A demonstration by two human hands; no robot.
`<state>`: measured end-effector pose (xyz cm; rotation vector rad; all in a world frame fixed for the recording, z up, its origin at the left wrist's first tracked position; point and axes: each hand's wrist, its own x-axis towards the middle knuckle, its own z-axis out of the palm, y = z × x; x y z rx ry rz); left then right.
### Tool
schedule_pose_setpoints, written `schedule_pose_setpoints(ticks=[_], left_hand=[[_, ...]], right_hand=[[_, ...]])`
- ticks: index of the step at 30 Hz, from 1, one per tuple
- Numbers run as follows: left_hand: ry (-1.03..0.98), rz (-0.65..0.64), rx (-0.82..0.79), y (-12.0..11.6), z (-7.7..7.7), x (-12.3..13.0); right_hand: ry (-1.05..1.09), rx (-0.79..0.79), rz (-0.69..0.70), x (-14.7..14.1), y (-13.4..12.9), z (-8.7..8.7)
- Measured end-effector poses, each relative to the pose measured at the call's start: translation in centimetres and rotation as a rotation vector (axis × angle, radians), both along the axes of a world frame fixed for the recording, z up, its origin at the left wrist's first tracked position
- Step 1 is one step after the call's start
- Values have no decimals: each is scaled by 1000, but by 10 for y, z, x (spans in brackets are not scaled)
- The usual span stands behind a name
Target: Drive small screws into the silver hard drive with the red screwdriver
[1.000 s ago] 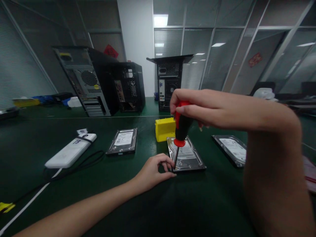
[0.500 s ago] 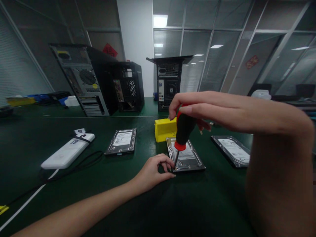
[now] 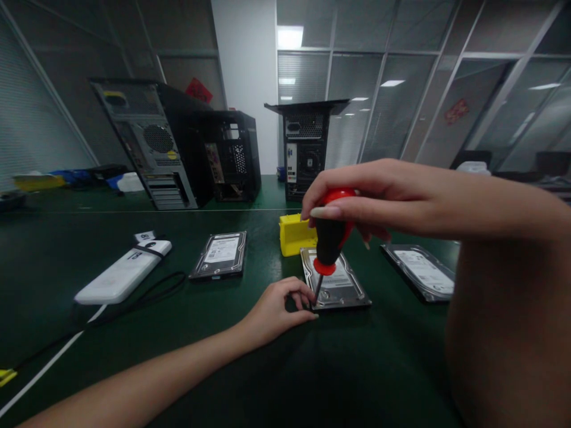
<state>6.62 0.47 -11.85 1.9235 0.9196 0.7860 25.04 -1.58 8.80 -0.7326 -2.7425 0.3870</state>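
Note:
My right hand (image 3: 343, 205) is closed round the red and black handle of a screwdriver (image 3: 329, 241). The screwdriver leans slightly, its tip down at the near left corner of a hard drive (image 3: 345, 291) that lies flat, label up. At that same corner, my left hand (image 3: 285, 303) grips the drive, thumb along the front edge and fingertips at the left side. The screw under the tip is too small to make out. Just behind the drive stands a yellow plastic block (image 3: 292, 235), partly covered by my right hand.
A second hard drive (image 3: 220, 255) lies to the left, a third hard drive (image 3: 419, 270) to the right, partly behind my forearm. A white power bank-like box (image 3: 122, 273) with cables sits farther left. Computer cases (image 3: 172, 142) and another case (image 3: 306, 151) stand at the back of the green table (image 3: 214, 380).
My right hand has turned on the screwdriver handle, the thumb shifting left and more of the red top showing. My left hand and the hard drive have stayed put.

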Motion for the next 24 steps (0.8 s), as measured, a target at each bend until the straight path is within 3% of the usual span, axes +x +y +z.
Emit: schedule_pose_setpoints(ticks=[4,10,17,24], left_hand=[[10,5,9,0,-1,-1],[28,-2,17,-1,1,1],[54,-2,3,-1,3,0],[36,-11,2,-1,1,-1]], right_hand=[[-22,-37,0,1,-5,3],[61,-71,126,-3,4,-1],[83,-92,-55,-4,8,-5],[66,-97,-30,-3,4,-2]])
